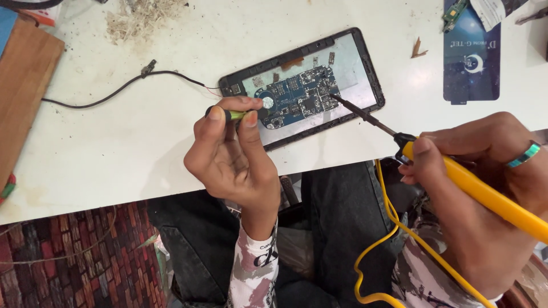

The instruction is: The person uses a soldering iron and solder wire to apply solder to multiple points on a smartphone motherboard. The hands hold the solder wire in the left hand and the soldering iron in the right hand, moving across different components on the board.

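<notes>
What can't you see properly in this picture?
All in the head view:
- The green tool: the left hand covers most of it, and its tip is hidden.
- The yellow soldering iron: its back end is cut off by the right edge, and the right hand wraps its handle.
- The parts on the blue circuit board: too small to tell apart.
- The black wire: where its far end leads is hidden at the wooden board.

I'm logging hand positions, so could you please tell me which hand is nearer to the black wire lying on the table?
Left. The left hand, gripping a green-handled tool, is just right of the black wire. The right hand, holding the yellow soldering iron, is far off at the right edge.
</notes>
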